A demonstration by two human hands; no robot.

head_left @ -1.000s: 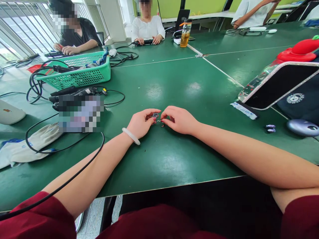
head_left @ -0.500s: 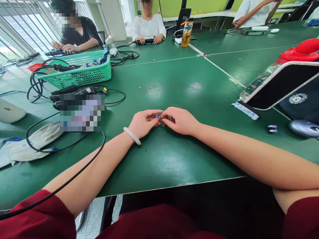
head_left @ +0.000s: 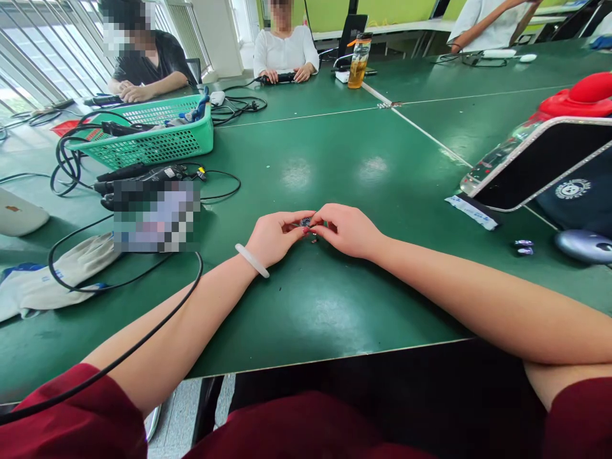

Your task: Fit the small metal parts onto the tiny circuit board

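Observation:
My left hand (head_left: 271, 237), with a white bangle on its wrist, pinches a small dark blue patterned piece (head_left: 305, 222) between thumb and fingers. Its exact kind is too small to make out. From the other side, my right hand (head_left: 348, 231) has thumb and fingertips closed at the right end of the same piece, and the tips of both hands nearly meet. Fingers hide much of it. Just below the fingertips, a tiny speck (head_left: 314, 240) shows on the green table (head_left: 329, 312).
To the left are a green basket (head_left: 153, 143) with cables, white gloves (head_left: 81, 268) and a black cable crossing my left forearm. On the right lie a phone (head_left: 549, 162), a mouse (head_left: 584, 246) and a small dark shiny piece (head_left: 524, 247). Other people sit across the table.
My hands have barely shifted and still hold the small piece. At the far left, the person in black has lowered a raised hand onto the other.

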